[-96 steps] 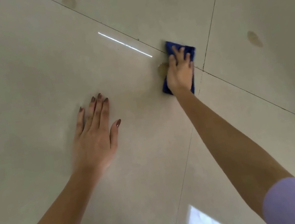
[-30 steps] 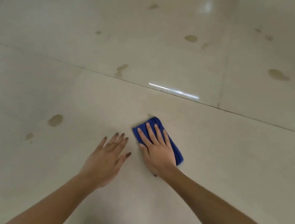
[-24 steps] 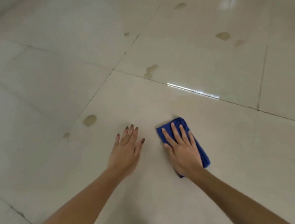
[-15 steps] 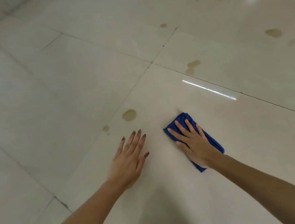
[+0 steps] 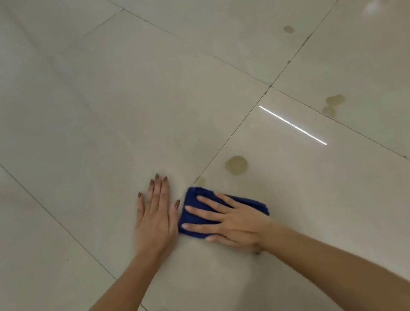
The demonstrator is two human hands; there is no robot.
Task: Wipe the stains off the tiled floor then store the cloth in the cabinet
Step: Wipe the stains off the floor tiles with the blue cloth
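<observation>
While right hand [image 5: 232,221] presses cloth [image 5: 253,204] flat | long axis: upper-left to lower-right

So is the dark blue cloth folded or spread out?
Folded: the dark blue cloth is a compact, thick rectangle under the flat right hand.

Blue cloth [image 5: 245,203], beige tiled floor [image 5: 83,122]

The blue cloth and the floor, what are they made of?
The cloth looks like soft fabric, maybe microfibre: deep blue, matte, folded thick, fuzzy-edged, pressed flat under the right hand. The floor looks like glazed ceramic tile, perhaps polished stone: pale, glossy, mirroring a bright light streak, with thin dark joints between slabs.
</observation>
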